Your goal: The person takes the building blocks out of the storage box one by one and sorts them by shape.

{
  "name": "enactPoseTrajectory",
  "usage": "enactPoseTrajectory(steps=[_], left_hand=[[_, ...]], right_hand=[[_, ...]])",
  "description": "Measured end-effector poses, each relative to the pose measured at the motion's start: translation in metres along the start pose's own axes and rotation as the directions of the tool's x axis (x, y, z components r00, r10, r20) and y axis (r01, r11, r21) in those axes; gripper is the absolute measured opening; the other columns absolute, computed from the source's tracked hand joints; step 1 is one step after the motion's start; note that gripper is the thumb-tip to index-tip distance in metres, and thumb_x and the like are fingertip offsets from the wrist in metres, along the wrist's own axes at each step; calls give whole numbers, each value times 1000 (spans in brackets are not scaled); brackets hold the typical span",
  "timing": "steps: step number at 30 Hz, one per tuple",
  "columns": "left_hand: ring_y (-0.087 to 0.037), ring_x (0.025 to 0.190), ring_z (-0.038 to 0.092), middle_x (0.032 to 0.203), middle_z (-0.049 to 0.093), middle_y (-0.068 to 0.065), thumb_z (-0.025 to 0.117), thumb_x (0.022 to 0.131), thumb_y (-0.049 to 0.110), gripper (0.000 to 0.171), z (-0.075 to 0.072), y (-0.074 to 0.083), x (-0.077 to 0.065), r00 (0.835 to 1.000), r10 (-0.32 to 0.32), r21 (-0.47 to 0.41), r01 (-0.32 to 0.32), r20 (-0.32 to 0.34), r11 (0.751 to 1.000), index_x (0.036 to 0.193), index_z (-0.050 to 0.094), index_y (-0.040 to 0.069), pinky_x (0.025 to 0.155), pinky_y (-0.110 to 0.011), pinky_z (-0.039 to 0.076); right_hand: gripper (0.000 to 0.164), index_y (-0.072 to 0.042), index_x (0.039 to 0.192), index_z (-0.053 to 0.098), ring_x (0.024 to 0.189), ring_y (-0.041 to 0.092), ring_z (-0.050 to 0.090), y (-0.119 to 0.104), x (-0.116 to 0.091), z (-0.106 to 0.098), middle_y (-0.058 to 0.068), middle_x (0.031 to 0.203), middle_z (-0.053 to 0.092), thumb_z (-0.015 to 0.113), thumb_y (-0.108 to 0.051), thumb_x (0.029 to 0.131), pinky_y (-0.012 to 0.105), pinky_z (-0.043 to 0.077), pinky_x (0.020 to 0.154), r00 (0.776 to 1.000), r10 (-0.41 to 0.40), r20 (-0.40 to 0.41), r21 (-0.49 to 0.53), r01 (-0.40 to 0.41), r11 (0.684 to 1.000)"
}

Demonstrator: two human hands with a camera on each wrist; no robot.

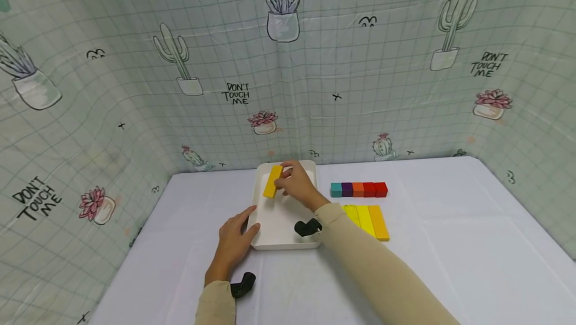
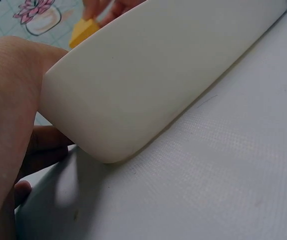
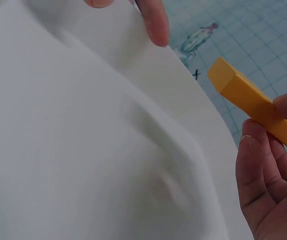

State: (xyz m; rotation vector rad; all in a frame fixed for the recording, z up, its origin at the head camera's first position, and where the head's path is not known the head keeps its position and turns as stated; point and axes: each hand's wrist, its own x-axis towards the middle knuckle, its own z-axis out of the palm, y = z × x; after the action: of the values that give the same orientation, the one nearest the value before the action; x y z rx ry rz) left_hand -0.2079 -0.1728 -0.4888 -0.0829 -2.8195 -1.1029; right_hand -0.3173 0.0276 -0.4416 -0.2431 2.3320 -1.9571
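Observation:
My right hand [image 1: 294,182] pinches a yellow-orange block [image 1: 272,181] between thumb and fingers. It holds this long block tilted above the far part of a white tray [image 1: 288,239]. The right wrist view shows the same block [image 3: 251,100] with the thumb on one face and fingertips on another. My left hand [image 1: 235,239] grips the tray's left side near the front corner. In the left wrist view its thumb [image 2: 48,57] reaches over the rim, while other fingers [image 2: 46,145] lie outside the wall, partly hidden by the palm.
Right of the tray, a row of small cubes [image 1: 358,190] in teal, purple, orange and red lies on the white table [image 1: 432,265]. Nearer stand several long yellow blocks [image 1: 366,221] side by side, partly covered by the right sleeve. A patterned cloth [image 1: 315,75] rises behind the table.

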Motion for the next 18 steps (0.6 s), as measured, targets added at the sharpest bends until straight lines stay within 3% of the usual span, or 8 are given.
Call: enactPoseTrajectory(steps=[18], left_hand=[[-36, 138, 42, 149, 51, -10, 63, 96, 29, 54, -1, 0, -1, 1000, 13, -12, -13, 1, 1000, 149, 51, 21, 114, -61, 24]], right_hand=[[54, -5, 138, 43, 86, 25, 71, -7, -19, -33, 17, 105, 57, 70, -7, 90, 33, 60, 71, 1000, 27, -15, 43, -27, 999]])
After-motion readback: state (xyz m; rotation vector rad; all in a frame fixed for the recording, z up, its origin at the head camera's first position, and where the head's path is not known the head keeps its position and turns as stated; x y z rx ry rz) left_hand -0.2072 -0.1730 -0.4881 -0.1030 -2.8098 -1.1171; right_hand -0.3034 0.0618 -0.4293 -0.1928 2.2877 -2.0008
